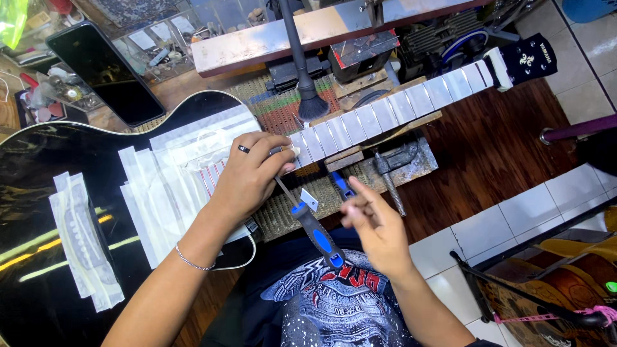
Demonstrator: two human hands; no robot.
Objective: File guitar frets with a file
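While the black guitar (58,193) lies across the tabletop (501,148) with its neck (392,112) taped over, the left hand (247,177) grips a blue-handled file (315,231) at the neck's base; the right hand (376,225) hovers just beside, fingers loose, holding nothing.

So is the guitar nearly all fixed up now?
Not nearly. Done: white tape covers the neck between frets, and paper shields the black body. In hand: the left hand presses the neck's body end, a blue-handled tool under it; the right hand is empty. Left: all tape is still on.
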